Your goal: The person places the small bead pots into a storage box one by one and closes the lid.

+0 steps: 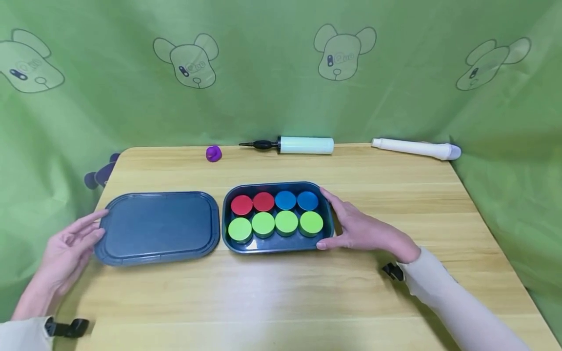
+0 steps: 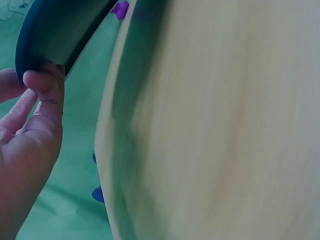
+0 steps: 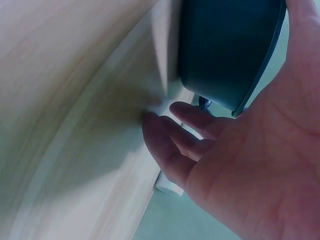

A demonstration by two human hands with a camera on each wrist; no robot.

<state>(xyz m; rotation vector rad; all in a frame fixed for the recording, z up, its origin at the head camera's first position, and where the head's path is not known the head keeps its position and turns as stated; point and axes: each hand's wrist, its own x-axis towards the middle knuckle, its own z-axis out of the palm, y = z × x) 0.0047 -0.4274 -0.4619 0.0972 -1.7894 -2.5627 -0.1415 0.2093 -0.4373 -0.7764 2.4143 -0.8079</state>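
In the head view my left hand [image 1: 66, 251] pinches the left end of a dark blue, rounded lid [image 1: 162, 226]. The left wrist view shows thumb and fingers on either side of the lid's edge [image 2: 37, 45], held off the tabletop. Close by on the right stands an open dark blue box [image 1: 272, 247]. Inside are round pieces: two red ones [image 1: 242, 205], two blue ones [image 1: 285, 200] and several green ones [image 1: 286, 223] in front. My right hand [image 1: 357, 226] grips the box's right end, thumb at the front corner, index finger at the back; its other fingers [image 3: 165, 145] curl below the rim.
Along the back edge of the wooden table [image 1: 281, 302] lie a small purple toy [image 1: 213, 153], a pale blue hand pump [image 1: 306, 145] with a black nozzle and a white wand-like thing [image 1: 414, 148]. Green cloth [image 1: 268, 97] hangs behind and at the sides.
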